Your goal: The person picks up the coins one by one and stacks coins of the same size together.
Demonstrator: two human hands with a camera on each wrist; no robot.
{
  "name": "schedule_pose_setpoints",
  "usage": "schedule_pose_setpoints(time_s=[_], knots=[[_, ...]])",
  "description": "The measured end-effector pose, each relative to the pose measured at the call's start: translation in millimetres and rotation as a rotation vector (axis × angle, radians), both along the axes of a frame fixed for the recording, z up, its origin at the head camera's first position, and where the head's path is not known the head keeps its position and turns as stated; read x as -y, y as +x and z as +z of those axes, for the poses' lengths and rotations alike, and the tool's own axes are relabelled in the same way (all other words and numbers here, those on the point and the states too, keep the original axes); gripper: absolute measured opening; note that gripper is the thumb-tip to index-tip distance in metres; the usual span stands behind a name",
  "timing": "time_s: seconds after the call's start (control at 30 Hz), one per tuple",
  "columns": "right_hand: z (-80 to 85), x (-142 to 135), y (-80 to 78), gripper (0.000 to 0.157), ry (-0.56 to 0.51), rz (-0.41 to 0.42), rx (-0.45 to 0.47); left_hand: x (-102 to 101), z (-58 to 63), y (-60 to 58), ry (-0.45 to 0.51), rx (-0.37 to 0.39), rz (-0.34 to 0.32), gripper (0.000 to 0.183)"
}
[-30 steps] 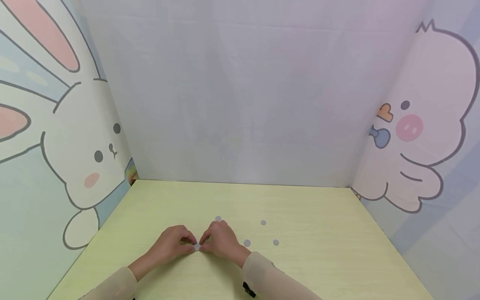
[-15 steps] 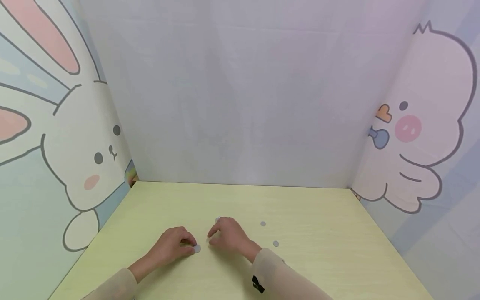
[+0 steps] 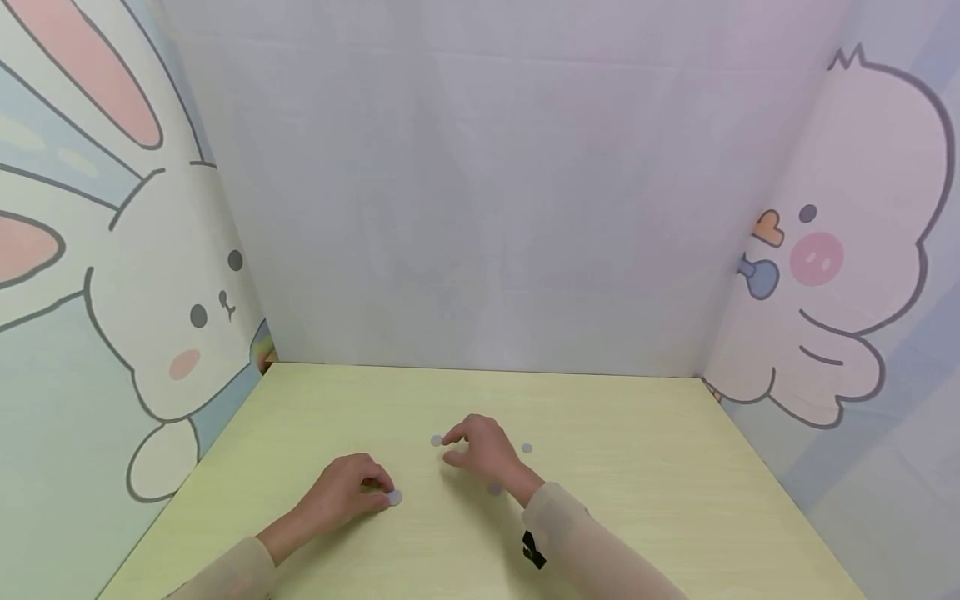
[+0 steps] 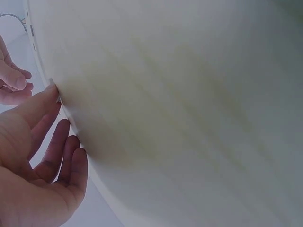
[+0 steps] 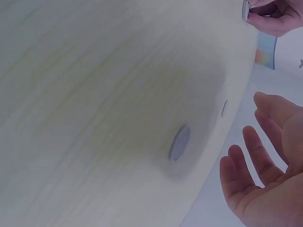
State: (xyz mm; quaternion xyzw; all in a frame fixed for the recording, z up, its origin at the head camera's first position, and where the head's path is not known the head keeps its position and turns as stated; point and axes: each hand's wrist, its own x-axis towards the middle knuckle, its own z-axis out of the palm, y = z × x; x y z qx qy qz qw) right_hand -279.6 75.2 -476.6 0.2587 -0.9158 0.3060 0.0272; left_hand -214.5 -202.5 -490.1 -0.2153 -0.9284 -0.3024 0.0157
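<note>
My left hand (image 3: 347, 498) rests low over the table, pinching a silver coin (image 3: 394, 497) between thumb and fingertip. The right wrist view shows this held coin (image 5: 245, 10) at the top, its edge between those fingers. My right hand (image 3: 483, 454) hovers farther back, thumb and fingers apart with nothing between them. Its fingertips are right beside another coin (image 3: 437, 440) lying flat. Beneath the right wrist a third coin (image 3: 495, 489) is partly covered. In the right wrist view, a coin (image 5: 180, 143) lies in the hand's shadow.
Beyond the right hand, one more coin (image 3: 527, 447) lies on the pale wooden table (image 3: 637, 500). A plain cloth (image 3: 480, 208) hangs along the back edge, with cartoon-printed cloths on both sides.
My right hand has left the coin that the left hand holds and moved right and back toward the far coins. The left hand has stayed in place.
</note>
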Motion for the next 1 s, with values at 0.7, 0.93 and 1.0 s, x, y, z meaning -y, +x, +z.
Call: schedule_pose_setpoints(time_s=[0.7,0.93,1.0], knots=[[-8.1,6,-21.0,0.035,0.007,-0.073,0.091,-1,-0.7,0.5,-0.01,-0.015,0.017,0.012],[-13.2,10,-26.4,0.035,0.066,-0.1,0.105,-1,2.1,1.8,0.008,-0.007,-0.001,0.011],[-14.2,12,-27.7,0.034,0.092,-0.112,0.09,-1,2.5,1.5,0.013,-0.006,-0.009,0.01]])
